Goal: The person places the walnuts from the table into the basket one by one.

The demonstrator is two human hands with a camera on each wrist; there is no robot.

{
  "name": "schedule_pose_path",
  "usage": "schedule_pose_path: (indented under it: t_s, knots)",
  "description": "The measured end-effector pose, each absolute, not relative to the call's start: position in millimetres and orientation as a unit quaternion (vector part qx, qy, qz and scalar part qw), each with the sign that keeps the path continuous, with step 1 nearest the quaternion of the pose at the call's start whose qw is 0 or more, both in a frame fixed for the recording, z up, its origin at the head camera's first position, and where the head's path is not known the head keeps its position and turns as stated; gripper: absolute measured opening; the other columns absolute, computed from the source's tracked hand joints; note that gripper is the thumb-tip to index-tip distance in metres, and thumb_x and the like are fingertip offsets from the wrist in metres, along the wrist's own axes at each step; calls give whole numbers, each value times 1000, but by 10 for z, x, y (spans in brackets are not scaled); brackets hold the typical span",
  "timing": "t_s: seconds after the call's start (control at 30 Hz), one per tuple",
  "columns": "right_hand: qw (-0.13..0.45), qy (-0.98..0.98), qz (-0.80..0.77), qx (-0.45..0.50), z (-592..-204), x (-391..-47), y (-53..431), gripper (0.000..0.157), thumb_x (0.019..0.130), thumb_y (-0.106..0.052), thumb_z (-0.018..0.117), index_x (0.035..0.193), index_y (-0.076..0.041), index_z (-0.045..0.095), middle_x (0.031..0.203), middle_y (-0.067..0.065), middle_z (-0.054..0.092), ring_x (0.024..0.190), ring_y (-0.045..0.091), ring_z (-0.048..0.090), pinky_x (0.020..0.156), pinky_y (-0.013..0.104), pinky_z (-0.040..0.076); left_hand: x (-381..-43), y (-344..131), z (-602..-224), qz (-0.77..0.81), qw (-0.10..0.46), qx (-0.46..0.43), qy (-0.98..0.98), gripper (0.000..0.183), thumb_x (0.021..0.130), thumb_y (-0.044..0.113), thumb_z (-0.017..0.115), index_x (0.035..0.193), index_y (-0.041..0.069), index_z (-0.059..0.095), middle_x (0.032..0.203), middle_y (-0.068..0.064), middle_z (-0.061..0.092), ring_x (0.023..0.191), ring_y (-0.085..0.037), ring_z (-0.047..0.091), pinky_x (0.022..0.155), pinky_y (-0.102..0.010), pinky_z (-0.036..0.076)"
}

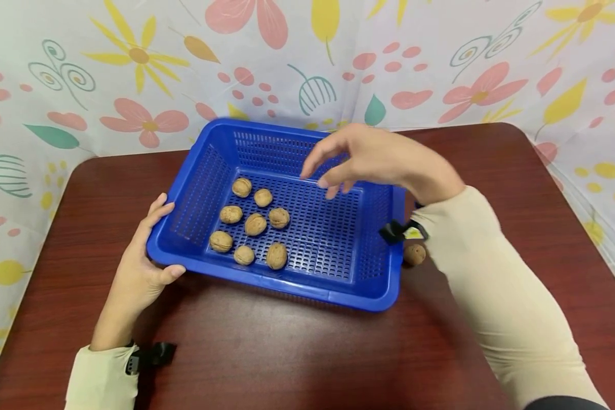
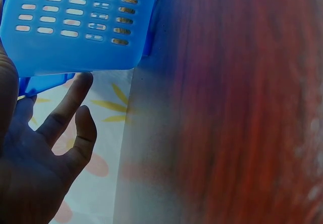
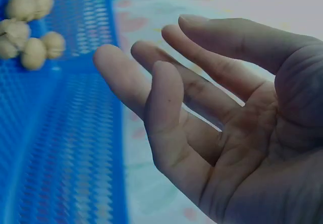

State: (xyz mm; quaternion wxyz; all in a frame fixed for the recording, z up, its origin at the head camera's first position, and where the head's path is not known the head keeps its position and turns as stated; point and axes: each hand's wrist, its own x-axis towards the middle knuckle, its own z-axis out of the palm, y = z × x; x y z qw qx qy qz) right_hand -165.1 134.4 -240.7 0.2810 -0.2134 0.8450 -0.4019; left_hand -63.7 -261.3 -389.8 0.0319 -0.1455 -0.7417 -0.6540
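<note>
A blue plastic basket (image 1: 307, 287) with slotted walls stands on the table, with several walnuts (image 1: 255, 224) lying in its left half. My left hand (image 1: 142, 267) holds the basket's near left corner, its thumb at the front rim and fingertips at the left rim. In the left wrist view, some fingers (image 2: 66, 110) of that hand lie close to the slotted wall. Above the basket's right half hovers my right hand (image 1: 374, 159). Its fingers are loosely bent, and in the right wrist view nothing lies between them (image 3: 166, 103).
Another walnut (image 1: 414, 254) sits on the brown table (image 1: 287, 359) just right of the basket, beside my right sleeve (image 1: 492, 285). Part of a small yellowish thing (image 1: 413, 233) shows behind the wrist strap. A floral sheet (image 1: 307, 62) hangs behind the table.
</note>
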Motion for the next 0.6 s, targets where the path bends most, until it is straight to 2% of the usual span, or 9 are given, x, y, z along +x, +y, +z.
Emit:
schedule_pose_path:
  t_s: [0.17,0.27,0.43,0.6]
  knots:
    - [213,876,-397,-173,-2336,-1340,1747,21,96,-18,76,117,-22,79,95,7,79,87,24,74,72,33,58,-632,-2634,-3886,-648,33,-146,-747,101,71,33,99,155,6,48,174,-9,23,157,-25,25,113,-12,36]
    - [193,883,-405,-140,-2420,-1158,1996,23,96,-21,77,119,-25,79,90,6,80,85,24,73,69,31,55,-630,-2640,-3883,-646,34,-145,-749,101,71,33,99,155,6,48,174,-9,23,157,-24,26,112,-12,36]
    - [154,883,-434,-93,-2660,-895,2400,27,96,-15,77,122,-19,78,96,1,80,82,21,74,66,31,56,-630,-2635,-3886,-645,32,-144,-750,101,72,32,98,155,7,48,174,-8,23,157,-25,25,112,-12,37]
    - [120,877,-458,-81,-2947,-661,2762,28,97,-4,72,124,-11,75,91,2,79,74,20,71,63,31,56,-638,-2631,-3892,-640,33,-146,-754,101,72,34,98,155,8,48,174,-9,23,158,-25,24,113,-12,36]
